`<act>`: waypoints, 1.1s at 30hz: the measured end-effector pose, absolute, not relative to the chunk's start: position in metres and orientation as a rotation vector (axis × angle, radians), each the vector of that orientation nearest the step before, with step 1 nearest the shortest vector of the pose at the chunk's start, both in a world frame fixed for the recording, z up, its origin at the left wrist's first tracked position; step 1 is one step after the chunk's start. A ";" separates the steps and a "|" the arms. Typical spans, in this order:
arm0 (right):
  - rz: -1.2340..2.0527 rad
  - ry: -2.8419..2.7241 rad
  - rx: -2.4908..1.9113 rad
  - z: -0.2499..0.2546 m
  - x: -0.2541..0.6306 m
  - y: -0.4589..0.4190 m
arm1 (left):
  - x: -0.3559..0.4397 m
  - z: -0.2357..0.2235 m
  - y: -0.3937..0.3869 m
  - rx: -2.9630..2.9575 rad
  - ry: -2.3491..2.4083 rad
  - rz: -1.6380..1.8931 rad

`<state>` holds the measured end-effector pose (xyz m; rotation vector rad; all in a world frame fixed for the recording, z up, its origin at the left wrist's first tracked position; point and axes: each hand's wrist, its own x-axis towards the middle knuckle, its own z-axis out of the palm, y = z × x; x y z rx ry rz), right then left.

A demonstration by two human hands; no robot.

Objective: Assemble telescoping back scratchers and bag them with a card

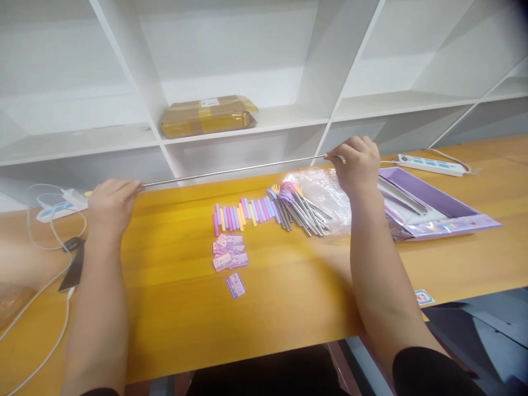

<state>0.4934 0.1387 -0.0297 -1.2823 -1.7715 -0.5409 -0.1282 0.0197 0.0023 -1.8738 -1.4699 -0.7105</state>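
Observation:
A thin telescopic metal rod (231, 171) stretches across the view, drawn out long above the table. My left hand (111, 206) is closed round its thicker end, and my right hand (355, 165) pinches the thin end. Whatever sits at either tip is hidden by my fingers. Below the rod, several short pastel handles (243, 214) lie side by side in a row. Beside them is a pile of telescopic back scratchers (303, 209) with metal stems and coloured claw heads. Small printed cards (230, 253) form a loose heap nearer to me, with a single card (236, 285) apart from it.
At the right rests an open purple box (437, 206), with clear plastic wrap (325, 195) to its left. Power strips (433, 164) lie at both sides, and white cables (61, 330) run down the left. A taped parcel (208, 116) sits on the white shelf (289, 118) behind.

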 end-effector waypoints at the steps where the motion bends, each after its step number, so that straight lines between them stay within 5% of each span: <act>1: -0.542 -1.781 -1.262 -0.030 0.491 0.139 | -0.125 0.002 0.020 -1.891 -1.461 -0.709; 33: -0.483 -2.140 -0.681 -0.045 0.379 0.117 | -0.022 -0.043 0.024 -2.140 -1.184 -0.655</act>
